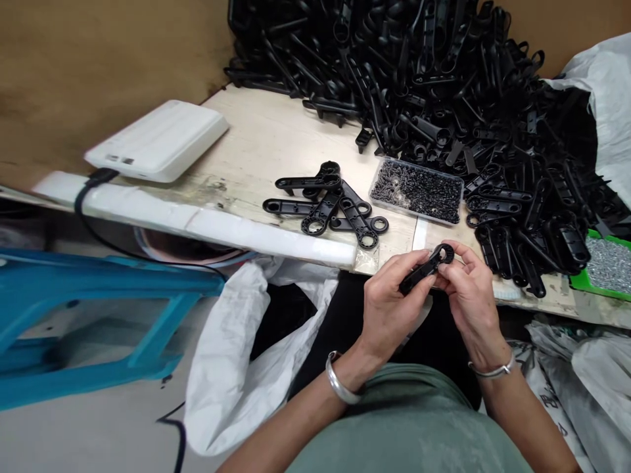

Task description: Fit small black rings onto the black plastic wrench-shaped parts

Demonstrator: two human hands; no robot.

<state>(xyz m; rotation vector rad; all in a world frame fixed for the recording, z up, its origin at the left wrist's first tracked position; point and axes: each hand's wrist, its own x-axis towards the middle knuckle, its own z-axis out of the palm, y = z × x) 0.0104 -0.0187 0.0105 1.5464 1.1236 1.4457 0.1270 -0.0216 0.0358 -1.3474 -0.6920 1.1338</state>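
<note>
My left hand (392,305) and my right hand (468,295) together hold one black plastic handle part (428,266) with a ring at its upper end, just in front of the table's near edge. The left fingers wrap its lower shaft. The right fingers pinch near the ring end. Several similar black parts (328,203) lie loose on the wooden table (269,141) beyond my hands. A clear tray of small black pieces (418,190) sits behind them.
A large heap of black parts (468,85) fills the back right. A white flat device (158,141) with a cable lies at left. A green tray of silvery bits (608,263) sits far right. White sacks (236,355) and a blue frame (98,315) stand below.
</note>
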